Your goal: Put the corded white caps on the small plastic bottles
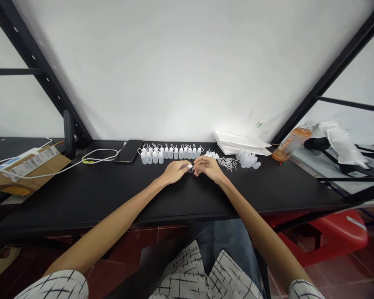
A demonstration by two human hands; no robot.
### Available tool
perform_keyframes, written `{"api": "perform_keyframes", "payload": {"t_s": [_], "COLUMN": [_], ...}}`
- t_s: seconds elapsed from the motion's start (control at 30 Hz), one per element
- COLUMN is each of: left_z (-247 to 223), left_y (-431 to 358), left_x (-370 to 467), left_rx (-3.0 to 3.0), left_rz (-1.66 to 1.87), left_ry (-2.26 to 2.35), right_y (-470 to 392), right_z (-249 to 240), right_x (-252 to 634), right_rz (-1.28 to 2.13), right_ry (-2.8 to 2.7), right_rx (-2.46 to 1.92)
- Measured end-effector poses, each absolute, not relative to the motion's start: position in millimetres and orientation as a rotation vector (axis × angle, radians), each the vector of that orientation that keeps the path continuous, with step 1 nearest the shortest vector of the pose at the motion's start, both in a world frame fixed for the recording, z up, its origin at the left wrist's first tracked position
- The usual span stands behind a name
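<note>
My left hand (pixel 175 172) pinches a small white bottle cap (pixel 190 166) between thumb and fingertips, over the middle of the black table. A thin strap (pixel 190 170) curves from the cap in a loop. Just to the right, my right hand (pixel 208 167) has its fingertips closed at the loop's edge, seemingly on the strap. Behind my hands stand small translucent squeeze bottles (pixel 176 153) in rows, with white caps and looped straps. Beside my right hand lie a heap of white caps (pixel 211 154), a tangle of loose straps (pixel 228 163) and several uncapped bottles (pixel 246 159).
A dark phone (pixel 129 151) and a white cable (pixel 95 154) lie on the left, near a cardboard package (pixel 28 168). White paper sheets (pixel 241 143) rest against the wall. An orange-labelled bottle (pixel 291 144) leans by the right frame. A red stool (pixel 336 234) stands below.
</note>
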State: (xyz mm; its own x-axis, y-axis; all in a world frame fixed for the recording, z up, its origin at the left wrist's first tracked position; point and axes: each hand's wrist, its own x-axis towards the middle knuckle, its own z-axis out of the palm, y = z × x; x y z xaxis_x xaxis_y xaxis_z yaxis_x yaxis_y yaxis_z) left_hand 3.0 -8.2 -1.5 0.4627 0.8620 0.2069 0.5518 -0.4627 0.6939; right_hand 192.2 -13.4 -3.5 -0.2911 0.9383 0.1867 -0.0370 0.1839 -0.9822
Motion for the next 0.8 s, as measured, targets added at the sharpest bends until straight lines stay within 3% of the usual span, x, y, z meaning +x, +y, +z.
{"api": "perform_keyframes", "payload": {"t_s": [0.4,0.6,0.8], "left_z": [-1,-1,27], "left_y": [-9,-10,-16], "left_x": [1,0,-9], "left_rx": [2.148,2.254,2.414], "left_rz": [0.913,0.83,1.068], "left_ry": [1.09,1.214,1.254], "right_y": [-5,-9,-16], "right_z": [-7,-3,22], "right_x": [198,198,173], "right_rz": [1.05,0.992,0.508], "right_ry": [-1.512,-1.55,-1.651], "right_rx": [-0.988,-1.023,-1.02]}}
